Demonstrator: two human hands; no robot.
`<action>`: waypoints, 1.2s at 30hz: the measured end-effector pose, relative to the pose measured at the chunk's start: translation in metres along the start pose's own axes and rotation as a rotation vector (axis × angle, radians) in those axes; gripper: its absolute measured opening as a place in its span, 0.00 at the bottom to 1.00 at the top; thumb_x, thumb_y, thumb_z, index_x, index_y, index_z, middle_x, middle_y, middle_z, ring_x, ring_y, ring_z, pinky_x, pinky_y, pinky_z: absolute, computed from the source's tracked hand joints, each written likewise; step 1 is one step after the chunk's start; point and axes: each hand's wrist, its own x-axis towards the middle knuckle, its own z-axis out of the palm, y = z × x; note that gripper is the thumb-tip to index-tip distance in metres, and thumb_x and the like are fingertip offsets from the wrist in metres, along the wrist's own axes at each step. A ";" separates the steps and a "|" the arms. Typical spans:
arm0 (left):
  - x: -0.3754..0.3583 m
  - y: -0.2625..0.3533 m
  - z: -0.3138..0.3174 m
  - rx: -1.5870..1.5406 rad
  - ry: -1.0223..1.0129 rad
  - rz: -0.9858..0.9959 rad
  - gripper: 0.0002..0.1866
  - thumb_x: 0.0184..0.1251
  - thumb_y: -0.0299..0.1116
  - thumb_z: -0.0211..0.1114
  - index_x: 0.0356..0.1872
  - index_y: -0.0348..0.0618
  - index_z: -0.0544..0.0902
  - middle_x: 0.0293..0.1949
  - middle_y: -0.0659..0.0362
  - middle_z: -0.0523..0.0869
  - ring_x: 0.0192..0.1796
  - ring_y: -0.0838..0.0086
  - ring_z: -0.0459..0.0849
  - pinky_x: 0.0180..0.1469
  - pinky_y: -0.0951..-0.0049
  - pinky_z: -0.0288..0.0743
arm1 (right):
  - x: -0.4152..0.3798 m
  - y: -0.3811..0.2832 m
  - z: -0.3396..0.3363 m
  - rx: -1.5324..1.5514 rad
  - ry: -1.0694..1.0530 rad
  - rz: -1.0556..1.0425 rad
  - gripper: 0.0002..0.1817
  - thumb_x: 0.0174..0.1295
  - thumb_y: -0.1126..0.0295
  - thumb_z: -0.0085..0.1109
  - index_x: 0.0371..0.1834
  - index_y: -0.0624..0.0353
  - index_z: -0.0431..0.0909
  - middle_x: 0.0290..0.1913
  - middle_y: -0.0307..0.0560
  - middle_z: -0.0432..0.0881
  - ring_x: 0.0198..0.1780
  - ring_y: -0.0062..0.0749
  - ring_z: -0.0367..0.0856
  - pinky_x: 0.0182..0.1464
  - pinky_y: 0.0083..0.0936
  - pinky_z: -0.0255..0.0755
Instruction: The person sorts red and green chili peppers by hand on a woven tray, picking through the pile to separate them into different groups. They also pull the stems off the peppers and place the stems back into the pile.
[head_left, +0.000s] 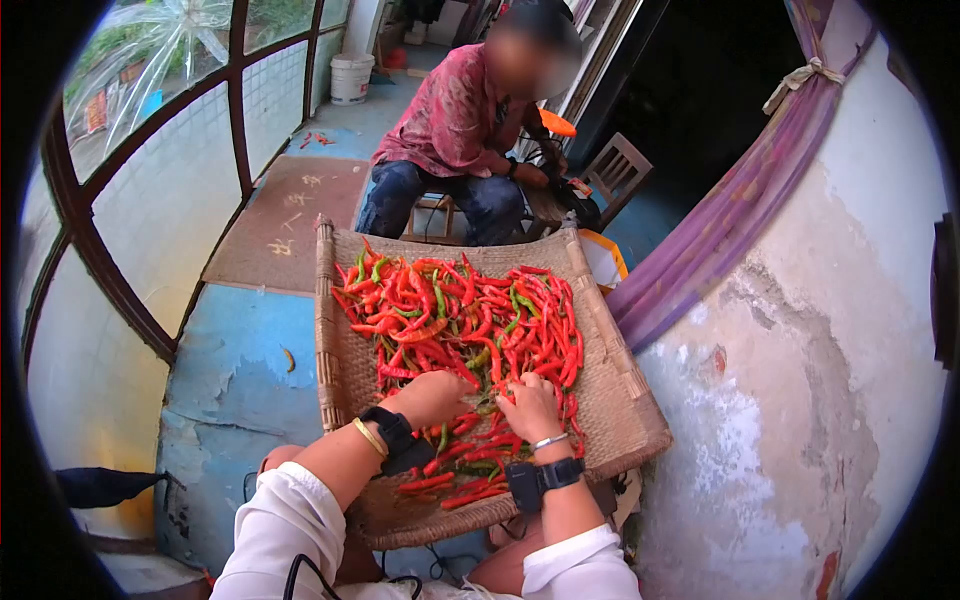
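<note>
A woven tray (622, 410) lies across my lap, bearing a wide heap of red chili peppers (430, 290) with some green ones among them. Over the near left part of the heap is my left hand (437, 397), its fingers curled down at the peppers; what they hold is hidden. My right hand (530, 405) is just to the right, with thumb and fingers pinched together at a red pepper. Below both hands, a smaller group of peppers (465, 455) lies near the front of the tray.
Beyond the tray a person (450, 130) in a red patterned shirt sits with hands near a dark object. A wooden chair (617, 170), a white bucket (351, 80), a brown mat (290, 225), windows at left and a purple curtain (720, 220) at right surround the tray.
</note>
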 end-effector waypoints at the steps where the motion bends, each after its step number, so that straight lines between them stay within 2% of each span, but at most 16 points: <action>1: 0.001 0.000 -0.001 -0.003 0.002 0.031 0.17 0.52 0.34 0.59 0.45 0.39 0.77 0.35 0.47 0.81 0.38 0.54 0.79 0.41 0.59 0.73 | 0.000 -0.005 0.000 -0.021 0.143 -0.075 0.17 0.53 0.57 0.55 0.37 0.59 0.77 0.37 0.57 0.75 0.41 0.51 0.74 0.42 0.42 0.68; 3: 0.003 0.001 0.000 -0.044 0.049 0.063 0.17 0.52 0.33 0.59 0.45 0.39 0.77 0.34 0.46 0.80 0.38 0.55 0.79 0.41 0.60 0.73 | 0.002 -0.012 0.001 -0.023 0.283 -0.144 0.16 0.54 0.57 0.55 0.36 0.60 0.77 0.34 0.57 0.76 0.39 0.50 0.75 0.40 0.42 0.69; 5: 0.002 0.004 0.003 -0.094 0.084 0.097 0.17 0.52 0.31 0.60 0.45 0.39 0.76 0.34 0.46 0.80 0.38 0.55 0.80 0.41 0.61 0.73 | 0.006 -0.020 -0.007 0.228 0.053 0.046 0.16 0.54 0.58 0.56 0.34 0.61 0.77 0.27 0.55 0.76 0.32 0.48 0.77 0.36 0.41 0.70; 7: 0.004 0.008 0.001 -0.240 0.029 0.051 0.17 0.51 0.30 0.61 0.44 0.37 0.76 0.34 0.46 0.80 0.39 0.55 0.79 0.41 0.63 0.73 | 0.009 -0.023 -0.010 0.320 0.100 0.051 0.15 0.55 0.59 0.56 0.34 0.62 0.76 0.24 0.54 0.77 0.28 0.47 0.77 0.33 0.37 0.70; 9: 0.006 0.010 0.002 -0.259 0.025 0.040 0.17 0.51 0.31 0.63 0.43 0.37 0.76 0.34 0.46 0.80 0.38 0.55 0.80 0.40 0.64 0.73 | 0.012 -0.023 -0.009 0.789 0.100 0.120 0.14 0.58 0.62 0.54 0.34 0.64 0.76 0.23 0.43 0.78 0.27 0.29 0.76 0.33 0.28 0.69; 13: 0.008 0.005 0.013 -0.357 -0.050 -0.039 0.17 0.51 0.34 0.65 0.41 0.36 0.75 0.34 0.46 0.80 0.37 0.54 0.79 0.40 0.64 0.73 | 0.012 -0.026 -0.012 1.155 -0.055 0.139 0.12 0.62 0.65 0.50 0.37 0.63 0.77 0.33 0.37 0.77 0.37 0.16 0.72 0.43 0.18 0.66; 19: 0.004 0.008 0.004 -0.560 -0.146 -0.109 0.14 0.58 0.37 0.63 0.40 0.39 0.76 0.26 0.62 0.78 0.29 0.78 0.76 0.33 0.75 0.71 | 0.011 -0.021 -0.012 1.540 -0.136 0.252 0.13 0.62 0.64 0.51 0.40 0.63 0.75 0.37 0.43 0.79 0.40 0.24 0.76 0.47 0.21 0.69; 21: 0.003 0.012 -0.001 -0.641 -0.127 -0.077 0.13 0.60 0.38 0.62 0.40 0.40 0.76 0.26 0.66 0.77 0.27 0.84 0.73 0.30 0.79 0.70 | 0.012 -0.015 -0.009 1.671 -0.146 0.318 0.14 0.62 0.62 0.51 0.41 0.63 0.74 0.36 0.42 0.78 0.37 0.23 0.77 0.39 0.19 0.72; 22: 0.002 0.015 -0.005 -0.866 -0.156 -0.190 0.14 0.60 0.40 0.61 0.38 0.40 0.77 0.24 0.66 0.77 0.25 0.83 0.73 0.28 0.79 0.69 | 0.011 -0.014 -0.010 1.699 -0.138 0.356 0.16 0.62 0.60 0.50 0.42 0.62 0.74 0.34 0.42 0.78 0.34 0.21 0.77 0.29 0.14 0.73; 23: 0.002 0.016 -0.007 -1.090 -0.182 -0.307 0.14 0.61 0.42 0.60 0.37 0.40 0.78 0.23 0.67 0.77 0.23 0.83 0.72 0.25 0.80 0.68 | 0.010 -0.014 -0.013 1.703 -0.135 0.358 0.16 0.62 0.60 0.50 0.42 0.62 0.74 0.34 0.42 0.78 0.34 0.21 0.77 0.29 0.14 0.73; 25: 0.003 0.013 -0.007 -1.100 -0.175 -0.311 0.14 0.62 0.42 0.59 0.40 0.41 0.78 0.24 0.68 0.77 0.23 0.87 0.71 0.24 0.84 0.67 | 0.008 -0.016 -0.025 1.541 -0.183 0.378 0.17 0.62 0.57 0.49 0.41 0.61 0.74 0.33 0.41 0.77 0.31 0.18 0.76 0.23 0.11 0.70; 30: 0.009 0.000 -0.023 -0.912 0.210 -0.421 0.12 0.64 0.38 0.56 0.39 0.40 0.77 0.29 0.65 0.79 0.23 0.85 0.73 0.25 0.84 0.70 | 0.007 -0.015 -0.036 1.427 -0.103 0.381 0.18 0.61 0.55 0.50 0.26 0.60 0.77 0.17 0.34 0.73 0.15 0.12 0.66 0.18 0.10 0.60; 32: 0.010 -0.005 -0.033 -0.904 0.251 -0.464 0.12 0.64 0.37 0.56 0.40 0.39 0.76 0.32 0.63 0.80 0.23 0.84 0.74 0.25 0.83 0.71 | 0.008 -0.014 -0.039 1.364 -0.123 0.380 0.17 0.61 0.56 0.51 0.27 0.60 0.77 0.18 0.34 0.73 0.16 0.12 0.66 0.19 0.10 0.61; 34: 0.010 -0.017 -0.031 -0.768 0.535 -0.346 0.13 0.63 0.34 0.57 0.44 0.36 0.73 0.36 0.56 0.80 0.23 0.78 0.76 0.28 0.77 0.73 | 0.009 -0.013 -0.035 1.299 -0.146 0.381 0.16 0.61 0.57 0.51 0.27 0.60 0.77 0.19 0.34 0.74 0.16 0.12 0.66 0.20 0.10 0.62; 35: 0.010 -0.022 -0.026 -0.768 0.533 -0.349 0.13 0.63 0.34 0.57 0.44 0.36 0.73 0.36 0.56 0.80 0.23 0.78 0.76 0.28 0.77 0.73 | 0.010 -0.011 -0.030 1.245 -0.141 0.349 0.15 0.60 0.59 0.52 0.27 0.60 0.77 0.20 0.34 0.74 0.17 0.12 0.67 0.21 0.11 0.62; 36: 0.010 -0.019 -0.026 -0.521 0.602 -0.263 0.15 0.61 0.32 0.58 0.46 0.35 0.71 0.38 0.52 0.80 0.25 0.73 0.78 0.31 0.73 0.74 | 0.010 -0.011 -0.027 1.191 -0.137 0.316 0.13 0.60 0.61 0.52 0.28 0.60 0.77 0.21 0.34 0.74 0.17 0.12 0.67 0.22 0.11 0.63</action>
